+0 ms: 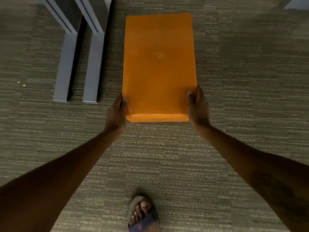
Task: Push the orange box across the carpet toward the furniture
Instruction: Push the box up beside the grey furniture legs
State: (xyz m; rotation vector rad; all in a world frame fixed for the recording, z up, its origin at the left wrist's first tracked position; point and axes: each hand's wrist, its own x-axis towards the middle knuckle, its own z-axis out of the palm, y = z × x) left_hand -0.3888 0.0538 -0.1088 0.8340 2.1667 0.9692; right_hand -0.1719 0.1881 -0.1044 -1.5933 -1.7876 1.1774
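A long, flat orange box [158, 64] lies on the grey striped carpet [167, 156], its length running away from me. My left hand [117, 113] clasps its near left corner, thumb on top. My right hand [197, 106] clasps the near right corner the same way. Both arms are stretched out in front of me. Two grey furniture legs [66, 64] stand just left of the box, with a narrow strip of carpet between them and the box's left side.
My foot in a sandal [143, 213] is on the carpet behind the box. A pale piece of furniture [297, 3] shows at the top right corner. Small yellowish specks [21, 84] lie on the carpet at far left.
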